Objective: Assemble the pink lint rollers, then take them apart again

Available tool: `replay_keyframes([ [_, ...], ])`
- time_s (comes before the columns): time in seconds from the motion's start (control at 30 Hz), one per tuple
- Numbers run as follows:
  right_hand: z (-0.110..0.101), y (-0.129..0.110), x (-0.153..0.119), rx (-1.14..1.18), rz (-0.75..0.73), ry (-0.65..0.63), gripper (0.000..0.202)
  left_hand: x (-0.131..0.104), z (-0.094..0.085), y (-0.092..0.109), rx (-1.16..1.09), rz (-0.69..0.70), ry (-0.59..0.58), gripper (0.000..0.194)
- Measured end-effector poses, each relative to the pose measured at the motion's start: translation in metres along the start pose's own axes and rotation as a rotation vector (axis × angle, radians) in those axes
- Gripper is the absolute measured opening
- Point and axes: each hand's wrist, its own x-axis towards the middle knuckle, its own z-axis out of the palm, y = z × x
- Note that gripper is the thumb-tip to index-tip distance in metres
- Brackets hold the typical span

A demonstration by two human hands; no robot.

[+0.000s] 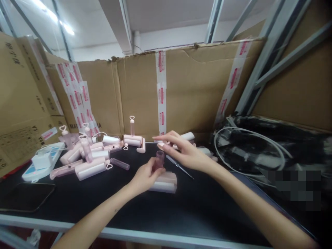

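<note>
My left hand (146, 174) is closed around a translucent pinkish tube (160, 158) that stands upright with its open end up. Under it lies a pink and white roller-like device (167, 183); whether tube and device are joined is hidden by the fingers. Just above the tube, my right hand (178, 148) has its index finger stretched to the left and its fingertips close to a small pale piece (161, 143), though its grip on that is unclear. A thin screwdriver-like tool (180, 166) lies on the black table (207, 207) below the right hand.
Several similar pink devices (90, 168) with heart-topped tubes lie at the left, one more (132, 140) at the back. A loose clear tube (119, 164), a power strip (43, 166) and a phone (26, 196) are also at the left. A white cable (249, 129) loops over black plastic at the right. Cardboard (140, 93) walls the back.
</note>
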Motion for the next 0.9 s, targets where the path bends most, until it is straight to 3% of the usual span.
replay_keyframes([
  [0.13, -0.009, 0.008, 0.003, 0.131, 0.082, 0.008, 0.037, 0.000, -0.001, -0.001, 0.017, -0.002, -0.002, 0.028],
  [0.27, -0.009, 0.010, 0.011, 0.099, 0.125, 0.025, 0.029, 0.000, -0.001, -0.001, 0.024, -0.006, -0.006, 0.031],
  [0.57, 0.019, -0.004, 0.008, 0.198, 0.172, 0.138, 0.025, 0.000, 0.000, 0.001, 0.015, -0.008, 0.009, 0.022],
  [0.9, 0.041, 0.009, -0.005, 0.214, 0.196, 0.321, 0.022, 0.001, 0.000, 0.002, -0.009, 0.007, 0.014, 0.018],
])
